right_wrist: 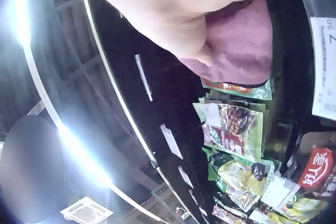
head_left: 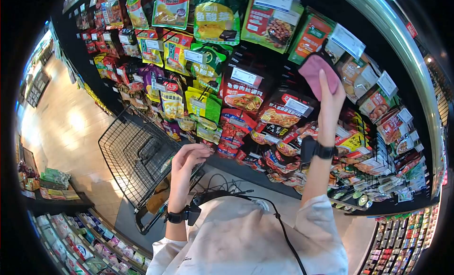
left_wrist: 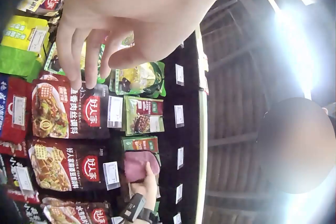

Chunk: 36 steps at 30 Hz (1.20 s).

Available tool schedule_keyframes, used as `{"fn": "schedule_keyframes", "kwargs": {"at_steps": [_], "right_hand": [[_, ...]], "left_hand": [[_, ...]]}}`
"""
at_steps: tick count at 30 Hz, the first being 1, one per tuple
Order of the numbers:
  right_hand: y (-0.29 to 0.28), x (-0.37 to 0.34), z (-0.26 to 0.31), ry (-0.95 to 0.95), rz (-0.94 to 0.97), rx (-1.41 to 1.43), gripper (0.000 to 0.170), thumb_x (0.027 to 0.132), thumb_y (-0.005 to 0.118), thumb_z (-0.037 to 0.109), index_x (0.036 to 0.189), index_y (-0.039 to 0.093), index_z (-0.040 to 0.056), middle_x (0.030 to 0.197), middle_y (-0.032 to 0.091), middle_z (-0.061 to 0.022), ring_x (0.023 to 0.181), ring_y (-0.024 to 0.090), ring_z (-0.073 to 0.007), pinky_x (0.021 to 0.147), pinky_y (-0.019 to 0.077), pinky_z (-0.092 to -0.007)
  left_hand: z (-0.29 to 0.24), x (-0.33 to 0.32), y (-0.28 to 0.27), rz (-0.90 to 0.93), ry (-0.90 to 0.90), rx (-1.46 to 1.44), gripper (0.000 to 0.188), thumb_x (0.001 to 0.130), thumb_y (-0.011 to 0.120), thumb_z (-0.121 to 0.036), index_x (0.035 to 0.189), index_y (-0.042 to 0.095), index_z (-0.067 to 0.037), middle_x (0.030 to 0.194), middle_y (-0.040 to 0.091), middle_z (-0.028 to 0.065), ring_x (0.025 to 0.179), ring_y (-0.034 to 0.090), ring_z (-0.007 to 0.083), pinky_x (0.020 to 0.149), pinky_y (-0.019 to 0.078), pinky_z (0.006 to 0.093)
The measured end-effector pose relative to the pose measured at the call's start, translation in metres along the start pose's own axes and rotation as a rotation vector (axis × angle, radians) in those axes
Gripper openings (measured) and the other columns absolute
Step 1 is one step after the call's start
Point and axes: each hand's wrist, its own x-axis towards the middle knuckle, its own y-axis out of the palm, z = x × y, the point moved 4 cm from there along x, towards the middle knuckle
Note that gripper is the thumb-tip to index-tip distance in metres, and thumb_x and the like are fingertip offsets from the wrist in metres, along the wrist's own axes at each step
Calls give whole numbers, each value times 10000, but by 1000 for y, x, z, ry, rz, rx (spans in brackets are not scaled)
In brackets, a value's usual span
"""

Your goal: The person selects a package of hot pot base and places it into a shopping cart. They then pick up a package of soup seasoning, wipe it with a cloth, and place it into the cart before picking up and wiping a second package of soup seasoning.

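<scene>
Your right hand point(head_left: 328, 93) clasps a pink cloth point(head_left: 313, 70) in front of a green packet point(head_left: 310, 34); your left hand point(head_left: 185, 161), well apart from it, is relaxed, fingers loosely bent, near hanging packets point(head_left: 203, 108).

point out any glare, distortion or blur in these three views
Head: strong fisheye bends the shelf edges, corners go black, and white glare hits the floor; left wrist: the ceiling light blows out to white, and an oval patch at right is blurred; right wrist: the ceiling light flares too, with another blurred oval at lower left, though the pink cloth stays recognisable.
</scene>
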Motion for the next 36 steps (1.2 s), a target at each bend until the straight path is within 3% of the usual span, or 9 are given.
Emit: {"fn": "schedule_keyframes", "kwargs": {"at_steps": [6, 7, 11, 18, 21, 24, 27, 31, 36], "right_hand": [[4, 17, -20, -105, -68, 5, 374, 924, 736, 243, 1090, 683, -88, 1069, 716, -118, 980, 612, -161, 966, 447, -322], [4, 18, -26, -55, -44, 19, 399, 906, 753, 257, 1056, 686, -107, 1137, 680, -151, 1041, 607, -202, 991, 438, -340], [3, 16, -22, -264, -175, -247, 421, 867, 785, 251, 1058, 688, -112, 1223, 577, -192, 1159, 568, -321, 1012, 435, -383], [2, 9, -3, -287, -200, -309, 365, 865, 780, 227, 1066, 710, -68, 1164, 603, -168, 1116, 591, -291, 1004, 439, -376], [-2, 10, 2, -162, -96, -139, 357, 875, 770, 219, 1067, 707, -75, 1181, 615, -173, 1129, 593, -281, 1007, 439, -378], [0, 11, 2, 117, 49, 66, 371, 889, 754, 221, 1092, 702, -85, 1266, 615, -199, 1197, 580, -293, 1040, 424, -384], [-1, 12, 3, -205, -69, -213, 396, 904, 736, 229, 1131, 693, -93, 1409, 550, -233, 1288, 543, -325, 1090, 392, -393], [4, 6, 1, -292, -107, -280, 401, 920, 708, 224, 1197, 682, -65, 1525, 439, -240, 1406, 440, -369, 1145, 342, -403], [14, -4, 6, -354, -131, -336, 365, 906, 722, 183, 1179, 688, -56, 1537, 427, -226, 1421, 420, -372, 1155, 331, -407]], "left_hand": [[-3, 7, 20, -14, 42, 32, 240, 1027, 492, -113, 1151, 635, 35, 1051, 709, 141, 1000, 691, 224, 905, 536, 331], [-2, 8, 23, -16, 40, 39, 240, 1027, 494, -114, 1150, 636, 35, 1049, 708, 140, 999, 691, 225, 905, 536, 331], [-3, 14, 35, 2, 38, 78, 242, 1030, 497, -125, 1144, 638, 35, 1041, 707, 137, 999, 691, 227, 902, 536, 329], [-1, 21, 40, 39, 32, 95, 243, 1030, 505, -134, 1141, 638, 37, 1037, 706, 138, 999, 694, 227, 904, 538, 330], [-2, 24, 39, 46, 40, 98, 243, 1030, 506, -132, 1143, 638, 36, 1037, 706, 138, 998, 695, 228, 903, 540, 332], [0, 25, 38, 48, 37, 87, 241, 1030, 504, -129, 1143, 639, 34, 1038, 706, 138, 998, 695, 228, 900, 543, 332], [2, 27, 38, 64, 30, 84, 239, 1028, 498, -122, 1145, 639, 32, 1040, 706, 136, 998, 695, 228, 899, 543, 332], [0, 25, 40, 66, 17, 94, 236, 1024, 489, -105, 1151, 635, 30, 1045, 707, 136, 996, 696, 230, 902, 541, 332], [0, 24, 36, 58, 3, 113, 236, 1022, 484, -97, 1152, 632, 31, 1049, 708, 140, 997, 695, 230, 904, 539, 331]]}}
